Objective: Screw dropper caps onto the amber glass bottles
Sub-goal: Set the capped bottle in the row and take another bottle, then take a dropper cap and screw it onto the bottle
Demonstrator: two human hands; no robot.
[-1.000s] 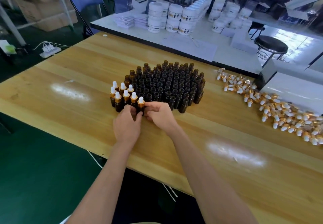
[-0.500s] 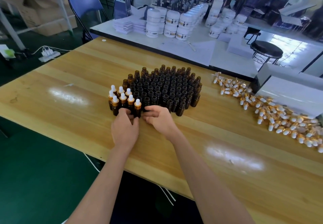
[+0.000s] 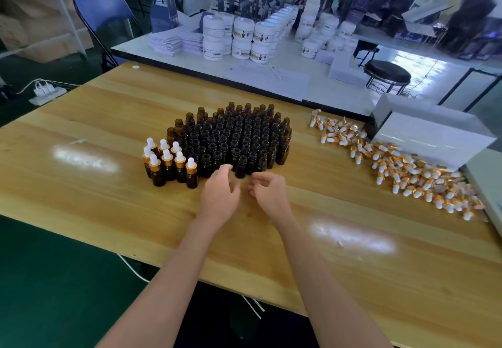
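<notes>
A dense cluster of open amber glass bottles (image 3: 233,138) stands in the middle of the wooden table (image 3: 108,198). At its left edge stand several capped bottles (image 3: 168,164) with gold collars and white bulbs. A long heap of loose dropper caps (image 3: 394,168) lies on the right. My left hand (image 3: 220,195) hovers just in front of the cluster, fingers loosely curled, its fingertips close to the nearest open bottle (image 3: 241,167). My right hand (image 3: 269,192) is beside it, fingers loosely curled. Neither hand holds anything.
A white box (image 3: 434,141) lies at the table's right edge behind the caps. A second table (image 3: 312,75) with white jars (image 3: 241,40) stands beyond. A black stool (image 3: 387,73), a blue chair (image 3: 100,10) and a power strip (image 3: 47,94) are around.
Both hands have let go of the front capped bottle and shifted right, off the capped group, toward the front of the open bottles.
</notes>
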